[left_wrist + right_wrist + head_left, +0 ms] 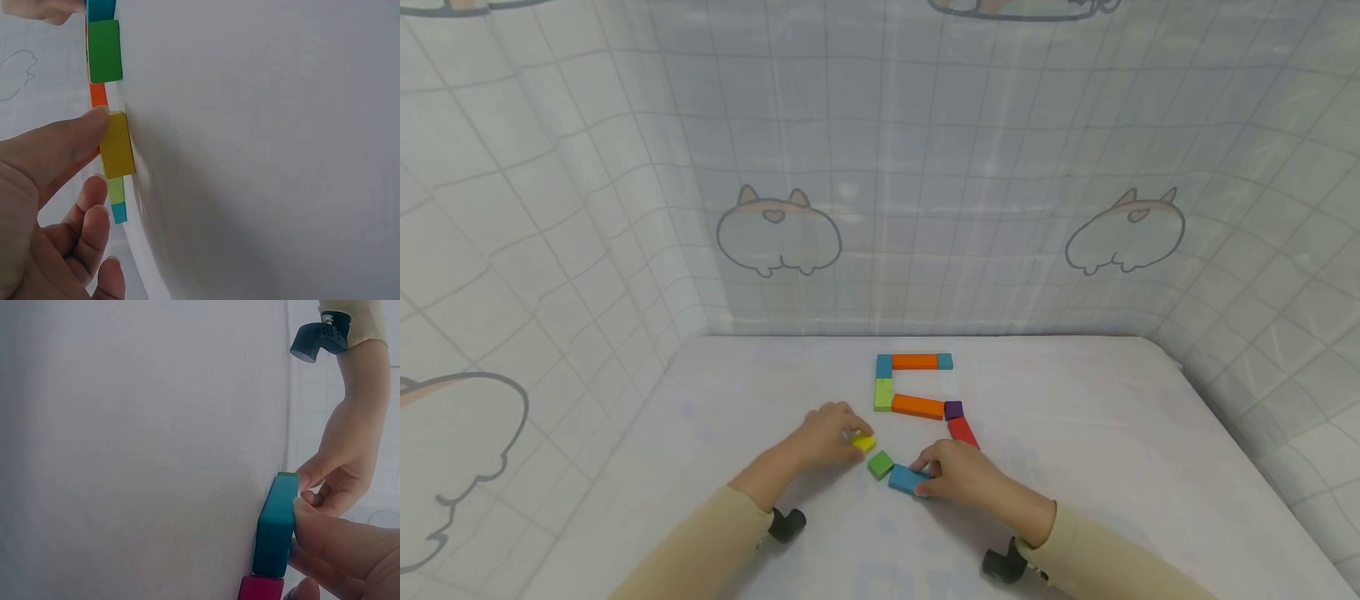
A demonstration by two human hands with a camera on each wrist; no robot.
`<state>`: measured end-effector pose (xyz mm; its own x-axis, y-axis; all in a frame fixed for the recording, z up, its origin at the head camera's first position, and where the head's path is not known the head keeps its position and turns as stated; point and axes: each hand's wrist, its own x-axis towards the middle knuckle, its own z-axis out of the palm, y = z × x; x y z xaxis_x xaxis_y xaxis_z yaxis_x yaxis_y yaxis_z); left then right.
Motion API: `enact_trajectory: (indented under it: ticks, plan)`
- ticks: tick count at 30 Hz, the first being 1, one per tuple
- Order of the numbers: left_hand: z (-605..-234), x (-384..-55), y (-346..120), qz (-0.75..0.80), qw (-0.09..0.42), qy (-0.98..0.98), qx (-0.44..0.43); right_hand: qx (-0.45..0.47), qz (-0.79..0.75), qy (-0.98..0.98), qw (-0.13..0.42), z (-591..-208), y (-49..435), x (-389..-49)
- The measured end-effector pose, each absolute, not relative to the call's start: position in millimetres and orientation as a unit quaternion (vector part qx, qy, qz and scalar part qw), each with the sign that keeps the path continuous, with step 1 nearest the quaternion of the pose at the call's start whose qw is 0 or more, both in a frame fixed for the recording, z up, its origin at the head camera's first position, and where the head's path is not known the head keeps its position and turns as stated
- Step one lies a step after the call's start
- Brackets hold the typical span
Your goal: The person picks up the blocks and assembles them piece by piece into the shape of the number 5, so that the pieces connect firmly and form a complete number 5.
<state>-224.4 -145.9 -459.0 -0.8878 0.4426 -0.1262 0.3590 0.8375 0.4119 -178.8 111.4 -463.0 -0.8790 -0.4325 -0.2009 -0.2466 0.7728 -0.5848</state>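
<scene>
My left hand (827, 435) pinches a small yellow block (864, 442) between thumb and fingers; the left wrist view shows the thumb on the upper end of that yellow block (117, 147). Beside it on the table lies a green block (881, 465), turned at an angle. Thumb and fingers of my right hand (964, 473) hold a longer blue block (906, 479), one end of which is close to the green one. In the right wrist view a pinkish-red block (261, 588) sits at the other end of the blue block (275, 531).
Farther back, orange (917, 407), lime green (883, 395) and blue (884, 367) blocks form an open outline with an upper orange block (915, 362) and a small blue one (945, 362). A purple block (953, 410) and a red block (963, 432) continue it. Patterned cloth (910, 267) hangs behind.
</scene>
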Motion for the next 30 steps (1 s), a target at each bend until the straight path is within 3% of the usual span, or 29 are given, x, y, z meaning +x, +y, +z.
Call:
enact_trajectory:
  ticks: [30]
  plan:
    - [-459.4,-218.6,-145.2,0.201,0.110,0.950,0.212,-0.187,-0.281,0.927,0.163,-466.6,112.0,-180.1]
